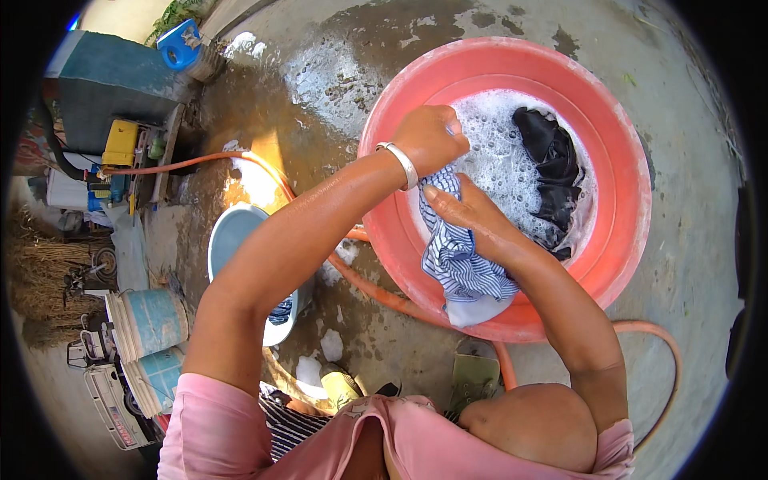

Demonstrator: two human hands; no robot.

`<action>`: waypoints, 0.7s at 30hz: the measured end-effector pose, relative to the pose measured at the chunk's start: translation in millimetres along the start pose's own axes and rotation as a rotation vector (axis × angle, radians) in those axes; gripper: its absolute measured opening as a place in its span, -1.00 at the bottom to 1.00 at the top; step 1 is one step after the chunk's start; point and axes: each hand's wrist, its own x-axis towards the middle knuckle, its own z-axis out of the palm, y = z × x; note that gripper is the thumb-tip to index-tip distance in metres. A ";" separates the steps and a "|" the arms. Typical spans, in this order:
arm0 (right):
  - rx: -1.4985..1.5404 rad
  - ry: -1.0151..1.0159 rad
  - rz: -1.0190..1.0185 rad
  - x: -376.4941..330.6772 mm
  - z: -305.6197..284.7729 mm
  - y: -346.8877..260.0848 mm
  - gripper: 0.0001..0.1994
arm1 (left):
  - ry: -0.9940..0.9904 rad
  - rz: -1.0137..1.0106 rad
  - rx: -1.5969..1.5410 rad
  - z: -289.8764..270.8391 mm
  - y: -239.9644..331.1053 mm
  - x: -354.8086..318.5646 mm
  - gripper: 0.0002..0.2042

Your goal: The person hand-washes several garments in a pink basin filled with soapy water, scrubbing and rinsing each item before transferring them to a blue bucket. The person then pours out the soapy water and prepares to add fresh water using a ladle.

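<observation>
Both hands are over the left part of a large pink plastic tub [624, 264] of sudsy water [492, 136]. My left hand [428, 138], with a silver bangle above it, is closed in a fist on a blue-and-white striped cloth [468, 264]. Just below it my right hand [472, 214] grips the same cloth, thumb on top. The wet, bunched fabric hangs down over the tub's near rim. A black garment [552, 160] floats among the bubbles on the right.
A grey-blue basin [228, 232] with striped fabric inside stands left of the tub, partly behind my left arm. An orange hose [384, 298] runs across the wet floor and under the tub. Stacked buckets [152, 320], a toy truck [120, 404] and a blue jug [179, 46] are at the left.
</observation>
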 end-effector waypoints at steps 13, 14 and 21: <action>0.154 0.064 0.057 9.9 -8.1 -1.6 -0.29 | 0.155 -0.058 -0.448 12.1 -4.5 17.7 -0.66; 0.313 0.023 0.100 7.4 -12.5 -8.2 -0.34 | 0.134 -0.194 -0.813 3.7 10.7 17.9 -0.59; 0.954 -0.108 -0.042 8.1 -44.8 -32.9 -0.62 | -0.722 0.067 -1.732 49.0 -28.8 1.6 -0.37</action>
